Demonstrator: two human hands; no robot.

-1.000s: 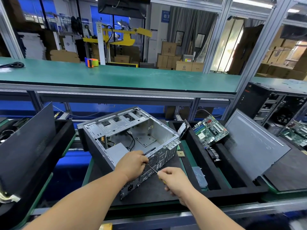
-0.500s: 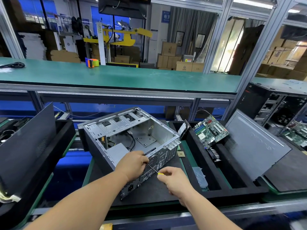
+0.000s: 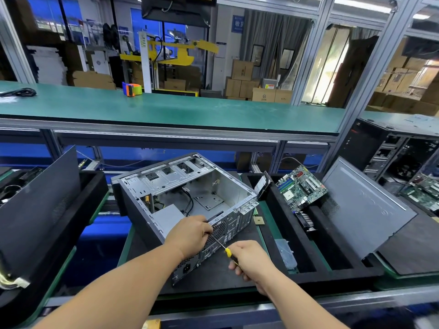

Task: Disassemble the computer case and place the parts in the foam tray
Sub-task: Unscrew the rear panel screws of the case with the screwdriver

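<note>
Two bare forearms, left hand (image 3: 190, 233) and right hand (image 3: 251, 260) ungloved.

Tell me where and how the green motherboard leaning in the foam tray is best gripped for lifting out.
Probably by the motherboard's two opposite bare edges near its raised upper end, coming from above. It leans tilted in the foam tray, lower end down in the slot, so the upper edges stand free, and its face is crowded with components.

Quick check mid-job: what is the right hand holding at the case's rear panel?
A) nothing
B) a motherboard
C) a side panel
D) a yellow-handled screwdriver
D: the right hand grips a yellow-handled screwdriver whose shaft runs up to the rear panel of the computer case.
</note>
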